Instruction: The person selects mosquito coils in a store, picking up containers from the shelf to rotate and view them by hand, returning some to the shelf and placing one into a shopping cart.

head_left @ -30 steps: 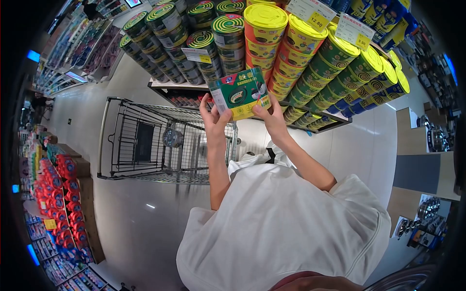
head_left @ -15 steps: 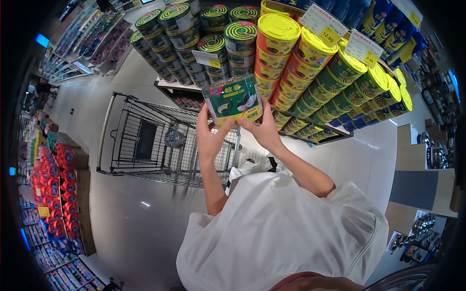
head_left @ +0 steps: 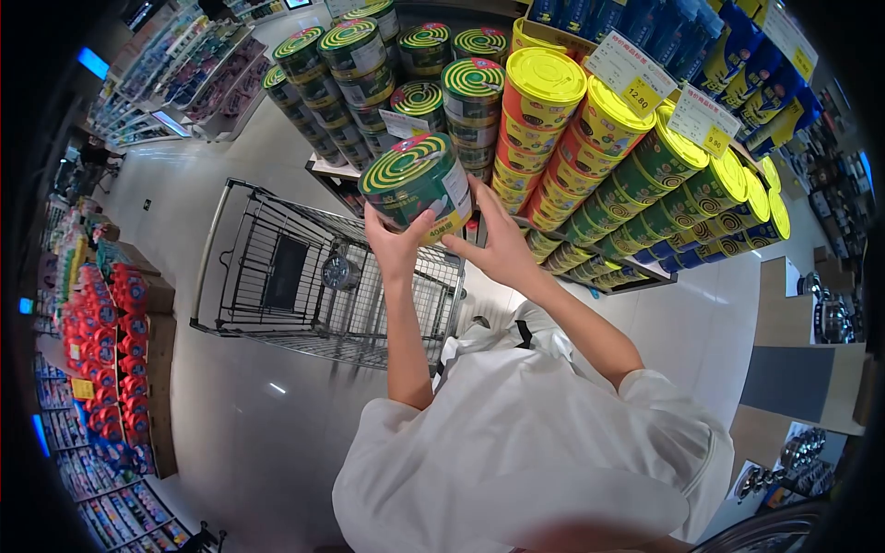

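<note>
A round green tin of mosquito coils (head_left: 408, 189), with a yellow-and-green spiral lid, is held up in front of me in the head view. It tilts so that its lid and the side label both show. My left hand (head_left: 398, 247) grips the lower left of the tin, thumb across its front. My right hand (head_left: 502, 244) is closed around the right side, fingers along the pale label and thumb near the bottom edge. Behind it, matching green tins (head_left: 355, 60) stand in stacks on a display shelf.
A wire shopping cart (head_left: 277, 276) stands at my left, with a round container (head_left: 340, 271) in it. Yellow-lidded tubs (head_left: 544, 83) are stacked at the right under price signs (head_left: 631, 69). Red packages (head_left: 101, 341) fill a display at far left.
The tin has tipped and turned, so its lid now faces me more and its front less. Both hands still hold it. The view has shifted slightly.
</note>
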{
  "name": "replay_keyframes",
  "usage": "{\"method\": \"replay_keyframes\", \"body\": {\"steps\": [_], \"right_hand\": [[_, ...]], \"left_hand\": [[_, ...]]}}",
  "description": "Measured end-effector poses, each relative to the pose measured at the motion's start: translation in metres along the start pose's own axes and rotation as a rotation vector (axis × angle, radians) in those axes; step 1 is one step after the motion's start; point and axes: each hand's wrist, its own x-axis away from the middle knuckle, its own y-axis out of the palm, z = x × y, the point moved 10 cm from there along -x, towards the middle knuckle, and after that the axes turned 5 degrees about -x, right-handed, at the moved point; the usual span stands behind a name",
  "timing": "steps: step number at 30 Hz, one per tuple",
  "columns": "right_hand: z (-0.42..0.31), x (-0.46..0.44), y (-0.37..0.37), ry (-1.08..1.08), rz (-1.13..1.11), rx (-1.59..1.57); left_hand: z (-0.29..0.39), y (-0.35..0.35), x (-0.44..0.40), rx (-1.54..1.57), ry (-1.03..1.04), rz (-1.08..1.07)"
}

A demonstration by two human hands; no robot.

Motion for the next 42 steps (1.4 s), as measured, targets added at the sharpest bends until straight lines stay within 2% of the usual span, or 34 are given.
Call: {"method": "replay_keyframes", "body": {"steps": [2, 4, 6, 11, 16, 21, 24, 32, 34, 37, 42], "right_hand": [[0.011, 0.000, -0.003, -0.004, 0.018, -0.013], [0.026, 0.005, -0.003, 0.084, -0.015, 0.001], [0.034, 0.015, -0.005, 0.069, -0.016, -0.001], [0.088, 0.056, -0.004, 0.201, -0.098, 0.078], [0.133, 0.108, -0.023, 0.323, -0.050, 0.072], [0.169, 0.152, -0.039, 0.520, -0.002, 0.071], [0.184, 0.167, -0.044, 0.562, 0.001, 0.131], [0.205, 0.178, -0.041, 0.611, 0.018, 0.101], [0.206, 0.178, -0.038, 0.614, 0.010, 0.098], [0.206, 0.178, -0.034, 0.630, 0.001, 0.091], [0.208, 0.177, -0.031, 0.633, -0.008, 0.074]], "left_hand": [[-0.007, 0.001, -0.019, -0.035, 0.044, 0.023], [-0.006, -0.001, -0.040, -0.185, 0.193, 0.091], [-0.018, 0.001, -0.065, -0.199, 0.199, 0.126], [-0.030, 0.007, -0.121, -0.278, 0.304, 0.191], [-0.054, 0.011, -0.172, -0.379, 0.378, 0.228], [-0.077, 0.018, -0.196, -0.460, 0.309, 0.201], [-0.095, 0.018, -0.207, -0.508, 0.321, 0.227], [-0.092, 0.026, -0.224, -0.505, 0.314, 0.176], [-0.092, 0.033, -0.229, -0.522, 0.306, 0.093], [-0.090, 0.031, -0.230, -0.684, 0.300, 0.160], [-0.107, 0.028, -0.239, -0.760, 0.270, 0.187]]}}
